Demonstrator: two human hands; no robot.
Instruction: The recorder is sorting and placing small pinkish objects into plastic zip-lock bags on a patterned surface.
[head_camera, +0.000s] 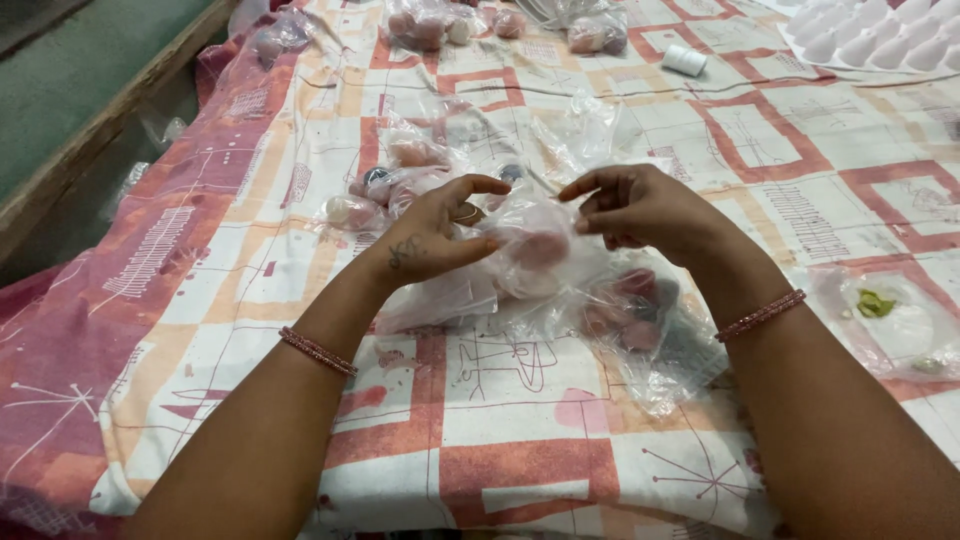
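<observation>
Patterned cloth (520, 420), near its middle: our left hand (435, 235) grips a clear bag (530, 255) of pinkish egg-shaped pieces; right hand (640, 210) pinches its mouth, apparently mid-closing; twisting shut seems next.

Both hands are meeting at the middle of the frame, the left hand (435, 235) sitting left of centre and the right hand (640, 212) just right of it, and the small plastic bag (535, 245) is lying between them, touching both. More filled bags (630, 310) are resting directly below the right hand, and another cluster of bags (385, 185) is lying just behind the left hand. Everything is sitting on the patterned cloth (480, 420). Further bags (440, 25) are lining the top edge. A small roll (685, 60) is lying upper right, with a moulded tray (880, 35) occupying the top right corner. A flat bag (890, 320) is lying at the right edge.
</observation>
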